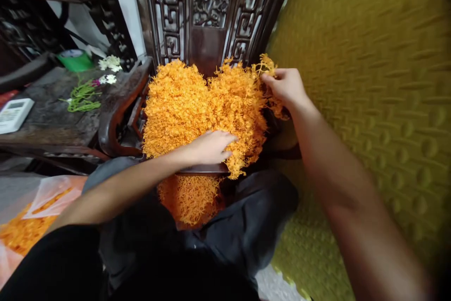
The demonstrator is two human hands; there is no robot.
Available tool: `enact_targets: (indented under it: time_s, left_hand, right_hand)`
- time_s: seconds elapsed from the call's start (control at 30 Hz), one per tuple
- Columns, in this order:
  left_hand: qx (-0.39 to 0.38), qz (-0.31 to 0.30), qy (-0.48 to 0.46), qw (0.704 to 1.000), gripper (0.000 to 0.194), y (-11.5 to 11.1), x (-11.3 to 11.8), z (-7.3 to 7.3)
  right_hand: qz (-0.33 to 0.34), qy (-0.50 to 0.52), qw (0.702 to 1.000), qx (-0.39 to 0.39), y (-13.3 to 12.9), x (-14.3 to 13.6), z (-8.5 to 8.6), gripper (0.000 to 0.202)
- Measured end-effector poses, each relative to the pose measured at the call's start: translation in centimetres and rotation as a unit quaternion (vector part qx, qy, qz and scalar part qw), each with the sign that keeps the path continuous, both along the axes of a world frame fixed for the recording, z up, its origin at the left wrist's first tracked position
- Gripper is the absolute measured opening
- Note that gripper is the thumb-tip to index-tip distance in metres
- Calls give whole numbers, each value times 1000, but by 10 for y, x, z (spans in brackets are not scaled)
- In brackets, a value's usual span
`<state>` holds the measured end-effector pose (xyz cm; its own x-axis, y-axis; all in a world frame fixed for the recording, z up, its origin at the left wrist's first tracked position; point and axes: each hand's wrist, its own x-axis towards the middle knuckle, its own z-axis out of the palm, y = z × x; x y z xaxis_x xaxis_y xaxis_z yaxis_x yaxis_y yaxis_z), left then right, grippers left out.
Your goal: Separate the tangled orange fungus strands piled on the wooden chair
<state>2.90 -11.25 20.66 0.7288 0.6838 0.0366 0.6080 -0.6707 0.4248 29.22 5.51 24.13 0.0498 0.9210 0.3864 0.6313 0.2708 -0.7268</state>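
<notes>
A large heap of frilly orange sprigs [190, 108], like small branching plastic flowers, covers the seat of a dark carved wooden chair [207, 47]. My right hand [287, 86] is at the heap's upper right side, thumb and fingers pinched on an orange sprig [267, 64]. Across the front of the heap lies my left hand [211, 147], palm down, thumb and fingers apart, touching the sprigs near the seat's front edge. Its fingertips partly sink among them. Below the seat, between my knees, more orange sprigs [197, 200] fill a container whose shape is mostly hidden.
On the left, a second dark wooden chair [45, 127] carries a green tape roll [75, 60], white flowers [110, 63], green stems [84, 96] and a white calculator-like device [16, 114]. A clear bag [52, 193] of orange pieces sits lower left. A textured yellow-green mat [369, 80] stands at right.
</notes>
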Motion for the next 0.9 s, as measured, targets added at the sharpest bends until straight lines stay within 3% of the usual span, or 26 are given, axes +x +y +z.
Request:
enact_targets:
  time_s: [0.1,0.17,0.3,0.4,0.47,0.7,0.83,0.9]
  left_hand:
    - [82,133,-67,986,58,40,48,6]
    - [84,196,-68,975,81,68,78,0]
    - [28,233,-43,971,85,105,118,-38]
    - [19,267,-17,963,81,114,127,-69]
    - [20,269,-10,963,78,118,127,-81]
    - [6,262,-6,965,70,133,126,-83]
    - [21,263,-9,964,68,130,128,-92]
    - [27,263,-2,964,63,126,128,-99]
  right_hand:
    - [9,70,997,-25,-4,-7,24,25]
    - [11,77,997,-3,-6,-10,34,22]
    - [-17,82,994,76,-6,-9,40,23]
    - [-41,95,988,112,-5,-4,41,23]
    - [-54,110,984,127,-3,0,41,24]
    - [-61,88,981,162,4,6,49,35]
    - [-82,75,975,190,13,10,68,40]
    - [-42,46,980,189,16,15,80,44]
